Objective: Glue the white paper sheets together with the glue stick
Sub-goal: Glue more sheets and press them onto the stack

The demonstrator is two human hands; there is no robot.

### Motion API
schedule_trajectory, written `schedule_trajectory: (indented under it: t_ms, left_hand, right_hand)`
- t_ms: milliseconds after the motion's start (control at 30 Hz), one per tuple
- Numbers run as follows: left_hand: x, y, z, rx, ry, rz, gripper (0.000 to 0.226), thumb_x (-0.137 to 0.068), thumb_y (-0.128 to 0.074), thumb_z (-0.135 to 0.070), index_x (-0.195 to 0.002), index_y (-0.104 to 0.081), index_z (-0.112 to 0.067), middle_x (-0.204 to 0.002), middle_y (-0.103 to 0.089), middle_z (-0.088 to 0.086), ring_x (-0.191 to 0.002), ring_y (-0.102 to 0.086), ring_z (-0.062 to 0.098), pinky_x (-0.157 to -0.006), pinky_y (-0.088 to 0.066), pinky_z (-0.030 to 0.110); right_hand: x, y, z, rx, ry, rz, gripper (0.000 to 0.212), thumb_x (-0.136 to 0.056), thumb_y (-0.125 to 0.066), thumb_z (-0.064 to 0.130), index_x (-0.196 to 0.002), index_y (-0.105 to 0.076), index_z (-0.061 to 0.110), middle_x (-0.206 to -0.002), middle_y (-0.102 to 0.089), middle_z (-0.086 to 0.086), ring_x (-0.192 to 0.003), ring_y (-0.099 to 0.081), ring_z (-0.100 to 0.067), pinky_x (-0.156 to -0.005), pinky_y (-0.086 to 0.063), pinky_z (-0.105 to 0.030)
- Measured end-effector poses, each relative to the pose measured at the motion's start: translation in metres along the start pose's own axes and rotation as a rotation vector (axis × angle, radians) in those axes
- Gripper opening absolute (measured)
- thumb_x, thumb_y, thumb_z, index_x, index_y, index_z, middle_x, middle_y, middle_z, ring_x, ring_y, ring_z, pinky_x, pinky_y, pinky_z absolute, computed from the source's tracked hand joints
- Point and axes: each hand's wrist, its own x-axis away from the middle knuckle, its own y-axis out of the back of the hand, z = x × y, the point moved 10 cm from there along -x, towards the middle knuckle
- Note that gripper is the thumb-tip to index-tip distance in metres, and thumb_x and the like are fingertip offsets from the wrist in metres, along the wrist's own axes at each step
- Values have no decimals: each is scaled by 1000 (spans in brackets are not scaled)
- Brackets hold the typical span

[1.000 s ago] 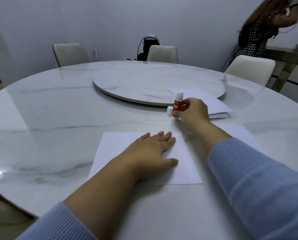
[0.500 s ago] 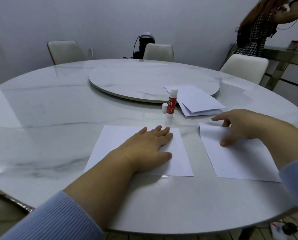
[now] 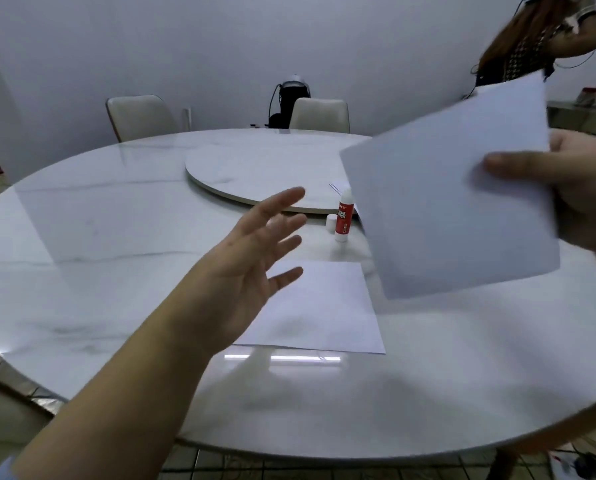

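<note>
One white paper sheet [image 3: 319,315] lies flat on the marble table [image 3: 99,258] in front of me. My left hand [image 3: 255,258] hovers above its left part, fingers spread, holding nothing. My right hand [image 3: 580,188] pinches a second white sheet [image 3: 441,202] by its right edge and holds it tilted in the air at the right. The red and white glue stick [image 3: 343,216] stands upright behind the flat sheet with its cap off. The small white cap [image 3: 330,223] stands just left of it.
A round turntable [image 3: 265,168] sits at the table's middle. The held sheet hides most of a paper stack behind the glue stick. Two pale chairs [image 3: 140,116] stand at the far side. A person [image 3: 538,39] stands at the back right beside a counter.
My right hand has lifted the right sheet off the table into the air. My left hand has risen off the flat sheet and spread open. The glue stick has stayed put.
</note>
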Motion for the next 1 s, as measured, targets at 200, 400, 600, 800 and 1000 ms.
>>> schedule_trajectory:
  t_ms: [200,400,600,800,1000]
  left_hand:
    - [10,-15,-3,-74,-15,-49,105,-57,-75,-44,-132,-6,-69,-98,-69,-30,-98,-69,5,-80,-57,26]
    - [18,60,-18,-290,-13,-442,69,-79,-67,-2,-128,-45,-46,-91,-76,9,-79,-74,27,-68,-60,41]
    - [21,86,-12,-631,66,-456,10,-80,-70,-12,-89,-69,-17,-45,-58,-18,-37,-51,-2,-39,-36,5]
    - [21,110,2,-780,153,-486,5,-80,-71,-23,-77,-74,-26,-58,-50,-6,-53,-44,9,-55,-36,21]
    - [24,112,5,-876,152,-513,5,-81,-69,-25,-79,-73,-26,-61,-37,1,-50,-34,12,-51,-29,24]
  right_hand:
    - [-7,-80,-34,-285,-190,101,23,-63,-68,20,-83,-76,10,-85,-77,-7,-75,-74,-20,-63,-60,-32]
    - [-5,-75,-64,-369,-189,9,79,-58,-73,14,-131,-45,26,-92,-77,-5,-81,-74,-21,-64,-59,-30]
    - [6,-76,-101,-205,-221,-15,77,-53,-75,1,-123,-57,25,-92,-75,-18,-83,-73,-30,-69,-61,-38]
    - [7,-72,-127,-11,-254,-80,33,-65,-81,0,-91,-73,19,-78,-74,-10,-71,-73,-25,-66,-57,-32]
    - [-1,-67,-127,232,-163,-144,21,-66,-84,13,-79,-74,26,-76,-57,-15,-69,-56,-26,-73,-54,-38]
